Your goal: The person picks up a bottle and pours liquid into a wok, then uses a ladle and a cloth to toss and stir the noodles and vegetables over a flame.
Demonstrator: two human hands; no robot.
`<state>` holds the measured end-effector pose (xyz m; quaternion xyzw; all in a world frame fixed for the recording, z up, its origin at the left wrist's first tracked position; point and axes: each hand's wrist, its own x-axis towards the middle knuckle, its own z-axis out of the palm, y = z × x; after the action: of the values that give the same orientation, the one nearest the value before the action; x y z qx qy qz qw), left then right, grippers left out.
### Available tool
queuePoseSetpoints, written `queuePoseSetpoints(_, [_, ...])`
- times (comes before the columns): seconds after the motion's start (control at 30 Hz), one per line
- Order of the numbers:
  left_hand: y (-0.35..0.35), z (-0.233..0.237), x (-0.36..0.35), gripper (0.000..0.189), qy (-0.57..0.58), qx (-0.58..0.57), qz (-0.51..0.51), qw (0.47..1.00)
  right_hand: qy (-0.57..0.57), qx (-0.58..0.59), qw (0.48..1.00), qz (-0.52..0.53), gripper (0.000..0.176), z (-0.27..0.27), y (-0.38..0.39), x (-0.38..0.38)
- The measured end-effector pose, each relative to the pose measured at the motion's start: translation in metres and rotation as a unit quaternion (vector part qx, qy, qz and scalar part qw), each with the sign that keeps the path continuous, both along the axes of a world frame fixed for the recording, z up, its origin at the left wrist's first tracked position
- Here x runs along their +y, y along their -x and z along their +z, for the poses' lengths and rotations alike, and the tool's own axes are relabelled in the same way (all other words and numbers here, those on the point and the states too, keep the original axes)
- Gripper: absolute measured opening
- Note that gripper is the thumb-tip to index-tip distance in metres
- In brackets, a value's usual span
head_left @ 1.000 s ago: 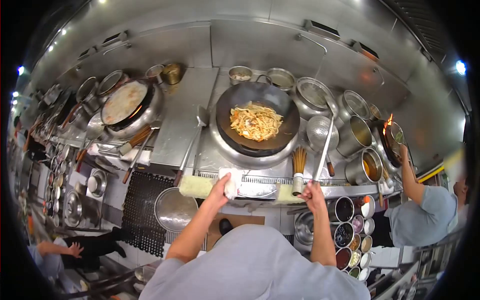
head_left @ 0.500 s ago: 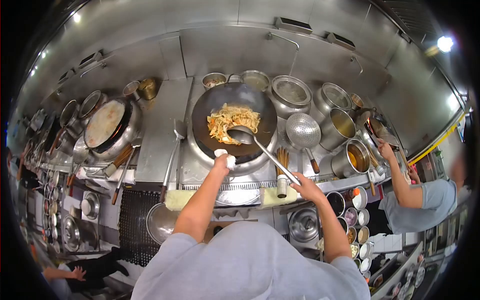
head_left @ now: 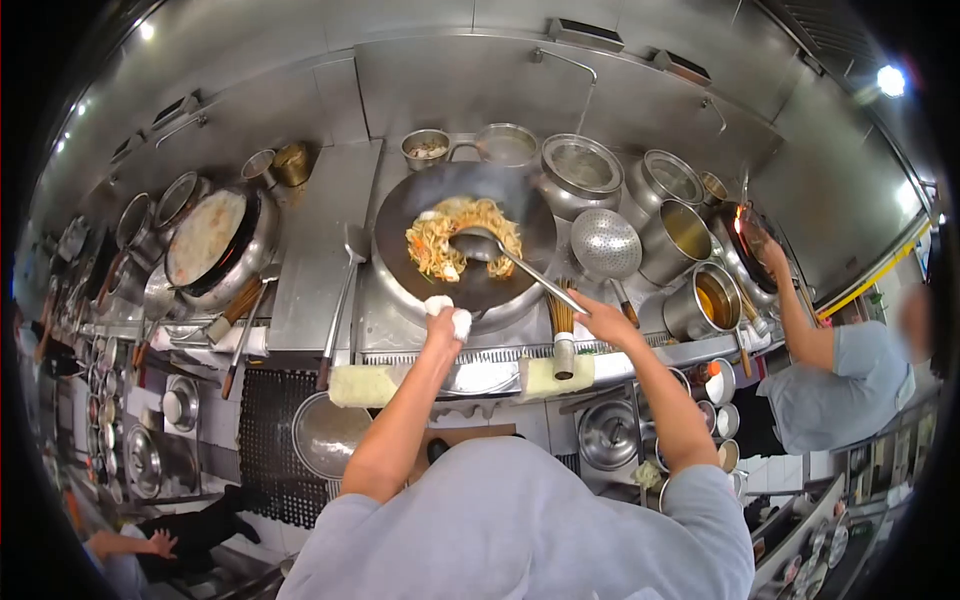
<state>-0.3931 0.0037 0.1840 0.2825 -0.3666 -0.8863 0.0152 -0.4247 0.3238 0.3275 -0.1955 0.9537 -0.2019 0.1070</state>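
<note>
Noodles with bits of vegetable (head_left: 435, 243) lie in a large dark wok (head_left: 400, 205) at the centre. My left hand (head_left: 441, 322) is closed around a folded white cloth (head_left: 460, 324) at the wok's near edge. In my right hand (head_left: 600, 318) is the handle of a metal ladle (head_left: 520, 264), which slants up and left into the wok. The ladle's bowl rests among the noodles, which curve around it. Just below my right hand stands a bamboo brush (head_left: 563, 350) beside a yellowish cloth (head_left: 540, 376).
A perforated strainer (head_left: 606, 244), lidded pots (head_left: 581, 164) and a pot of orange liquid (head_left: 712, 305) stand to the right. A co-worker (head_left: 840, 380) works at another wok further right. Left are a long-handled ladle (head_left: 340, 300) and another wok (head_left: 206, 238).
The wok has tipped and shifted slightly, and the noodles have spread around the ladle. My right hand has moved a little up and left with the ladle. The co-worker's arm has risen.
</note>
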Motion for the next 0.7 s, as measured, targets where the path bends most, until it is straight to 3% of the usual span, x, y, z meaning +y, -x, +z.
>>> queuePoseSetpoints(0.1, [-0.059, 0.012, 0.013, 0.022, -0.027, 0.001, 0.029, 0.999, -0.102, 0.046, 0.992, -0.053, 0.056, 0.025, -0.024, -0.023])
queuePoseSetpoints(0.17, [-0.080, 0.035, 0.018, 0.020, -0.046, 0.004, 0.048, 0.998, -0.050, 0.053, 0.996, -0.044, 0.054, 0.015, -0.028, -0.020])
queuePoseSetpoints(0.3, [-0.014, 0.011, -0.006, 0.010, -0.023, -0.002, 0.016, 1.000, 0.108, -0.018, 0.994, 0.011, 0.055, -0.001, -0.036, -0.025])
queuePoseSetpoints(0.33, [0.002, 0.017, -0.008, 0.008, -0.031, -0.005, 0.008, 0.999, 0.108, -0.017, 0.994, 0.009, 0.055, 0.013, -0.041, -0.031])
queuePoseSetpoints(0.4, [0.008, 0.045, 0.000, 0.009, -0.067, -0.025, 0.000, 0.997, 0.049, -0.203, 0.978, -0.028, 0.054, 0.070, -0.050, -0.043])
queuePoseSetpoints(0.53, [0.000, 0.084, 0.007, 0.008, -0.084, -0.038, 0.001, 0.996, 0.020, -0.184, 0.983, 0.015, 0.053, 0.061, -0.031, -0.013])
queuePoseSetpoints(0.57, [0.003, 0.062, 0.005, 0.010, -0.066, -0.021, -0.021, 0.997, 0.008, -0.122, 0.992, 0.025, 0.052, 0.042, -0.025, -0.007])
queuePoseSetpoints(0.6, [-0.001, 0.029, 0.006, 0.010, -0.069, -0.028, -0.024, 0.997, 0.031, 0.026, 0.997, 0.073, 0.052, 0.007, -0.016, 0.000])
queuePoseSetpoints(0.67, [-0.015, -0.020, 0.019, 0.021, 0.010, 0.053, 0.034, 0.998, -0.047, 0.001, 0.998, -0.029, 0.051, 0.016, -0.024, -0.016])
queuePoseSetpoints(0.7, [-0.041, -0.018, 0.024, 0.026, 0.016, 0.061, 0.043, 0.997, -0.063, 0.024, 0.997, -0.040, 0.053, 0.019, -0.028, -0.017])
